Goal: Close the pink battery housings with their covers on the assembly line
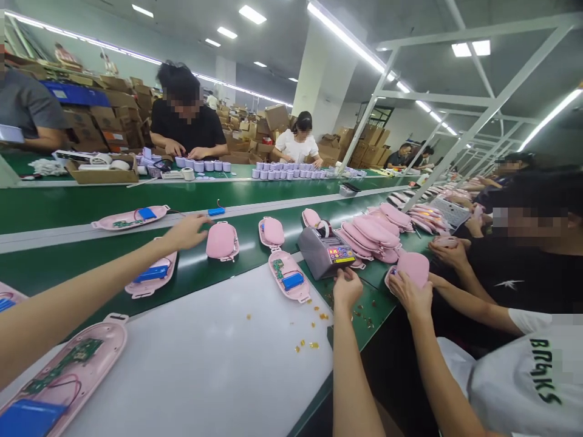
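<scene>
My left hand [189, 230] reaches out over the green belt, fingers stretched and apart, with nothing visible in them. Just beyond its fingertips lies a closed pink case [222, 241], and a small blue battery [216, 211] is a little farther off. My right hand [347, 290] is at the front of a grey tape dispenser [324, 250], its fingers curled together; what they pinch, if anything, is too small to make out. Beside the dispenser lies an open pink case half [288, 276] holding a blue battery and green circuit board. A larger open case half [68, 370] is at the near left.
Small amber tape pieces [314, 345] lie scattered on the white board [204, 364]. Stacked pink cases [371, 233] stand behind the dispenser. At right, a co-worker's hands [416, 294] hold a pink case. Other people work across the belt beside lilac parts [291, 172].
</scene>
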A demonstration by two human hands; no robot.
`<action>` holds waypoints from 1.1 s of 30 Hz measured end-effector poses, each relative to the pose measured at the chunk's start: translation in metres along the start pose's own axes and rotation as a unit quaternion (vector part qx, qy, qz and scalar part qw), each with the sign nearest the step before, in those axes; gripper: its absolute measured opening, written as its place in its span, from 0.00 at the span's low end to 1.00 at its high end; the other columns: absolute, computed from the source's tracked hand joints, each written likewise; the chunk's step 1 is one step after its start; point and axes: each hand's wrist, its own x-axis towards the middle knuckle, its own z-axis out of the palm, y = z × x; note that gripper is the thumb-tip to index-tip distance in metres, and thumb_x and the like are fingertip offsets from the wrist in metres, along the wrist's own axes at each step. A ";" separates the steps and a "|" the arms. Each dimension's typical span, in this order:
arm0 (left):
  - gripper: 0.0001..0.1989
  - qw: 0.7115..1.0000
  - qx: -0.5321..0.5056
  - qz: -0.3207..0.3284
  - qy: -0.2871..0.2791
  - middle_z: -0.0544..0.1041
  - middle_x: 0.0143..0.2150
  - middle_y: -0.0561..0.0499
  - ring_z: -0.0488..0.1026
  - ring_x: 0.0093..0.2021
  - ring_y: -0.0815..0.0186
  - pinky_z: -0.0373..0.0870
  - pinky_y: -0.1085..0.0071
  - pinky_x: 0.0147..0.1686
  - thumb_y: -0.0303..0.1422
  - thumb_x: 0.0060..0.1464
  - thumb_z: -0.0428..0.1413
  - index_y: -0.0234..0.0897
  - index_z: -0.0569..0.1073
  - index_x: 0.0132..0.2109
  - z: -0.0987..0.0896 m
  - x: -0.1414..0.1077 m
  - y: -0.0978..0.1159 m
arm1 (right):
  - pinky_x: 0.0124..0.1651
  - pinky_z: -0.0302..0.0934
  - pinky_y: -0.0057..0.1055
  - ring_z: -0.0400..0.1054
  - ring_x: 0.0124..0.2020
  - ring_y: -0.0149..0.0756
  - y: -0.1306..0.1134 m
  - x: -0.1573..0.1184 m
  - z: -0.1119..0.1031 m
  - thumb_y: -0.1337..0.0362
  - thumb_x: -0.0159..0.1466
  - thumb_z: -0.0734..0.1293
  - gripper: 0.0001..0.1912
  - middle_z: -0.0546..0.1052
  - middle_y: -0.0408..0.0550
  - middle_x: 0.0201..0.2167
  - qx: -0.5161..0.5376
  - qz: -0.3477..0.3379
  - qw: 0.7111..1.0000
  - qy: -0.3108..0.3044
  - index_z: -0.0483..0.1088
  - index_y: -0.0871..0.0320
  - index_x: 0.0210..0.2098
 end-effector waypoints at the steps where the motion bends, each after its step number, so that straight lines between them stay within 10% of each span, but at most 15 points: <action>1: 0.22 0.999 0.025 0.033 0.008 0.76 0.50 0.49 0.68 0.57 0.56 0.61 0.61 0.61 0.35 0.55 0.44 0.27 0.75 0.47 0.014 0.015 0.020 | 0.29 0.63 0.45 0.62 0.29 0.44 0.000 0.001 0.000 0.50 0.52 0.66 0.14 0.65 0.53 0.26 0.002 0.005 1.000 -0.013 0.63 0.52 0.28; 7: 0.19 0.973 0.046 0.223 -0.026 0.73 0.57 0.41 0.68 0.58 0.57 0.63 0.62 0.60 0.31 0.59 0.49 0.31 0.73 0.55 0.115 0.117 0.163 | 0.27 0.64 0.41 0.64 0.28 0.43 -0.005 -0.001 0.006 0.41 0.61 0.59 0.23 0.65 0.53 0.25 -0.036 -0.052 0.994 -0.091 0.63 0.53 0.23; 11: 0.21 0.959 0.055 0.276 -0.037 0.68 0.63 0.37 0.60 0.65 0.49 0.53 0.50 0.65 0.40 0.63 0.50 0.33 0.73 0.57 0.165 0.158 0.216 | 0.37 0.68 0.35 0.68 0.34 0.35 -0.014 -0.002 0.011 0.49 0.69 0.62 0.20 0.71 0.49 0.33 -0.113 -0.149 0.976 -0.114 0.69 0.61 0.37; 17: 0.17 0.920 0.079 0.374 -0.083 0.73 0.60 0.44 0.60 0.66 0.50 0.43 0.45 0.66 0.41 0.64 0.48 0.40 0.75 0.53 0.197 0.169 0.225 | 0.44 0.69 0.37 0.69 0.42 0.36 -0.026 0.007 -0.011 0.55 0.70 0.64 0.16 0.72 0.51 0.46 -0.218 -0.282 0.925 -0.129 0.69 0.60 0.50; 24: 0.19 0.916 0.085 0.382 -0.089 0.76 0.55 0.41 0.64 0.63 0.51 0.43 0.47 0.67 0.41 0.65 0.45 0.36 0.73 0.53 0.199 0.168 0.224 | 0.30 0.65 0.25 0.64 0.23 0.25 -0.018 0.043 -0.045 0.47 0.71 0.61 0.24 0.69 0.41 0.23 -0.277 -0.362 0.867 -0.203 0.68 0.61 0.30; 33: 0.20 0.921 0.080 0.369 -0.098 0.75 0.56 0.39 0.64 0.63 0.51 0.41 0.45 0.67 0.41 0.65 0.44 0.34 0.73 0.53 0.197 0.168 0.225 | 0.30 0.65 0.27 0.65 0.23 0.27 -0.039 0.041 -0.055 0.45 0.71 0.59 0.27 0.68 0.41 0.21 -0.283 -0.351 0.887 -0.100 0.67 0.61 0.28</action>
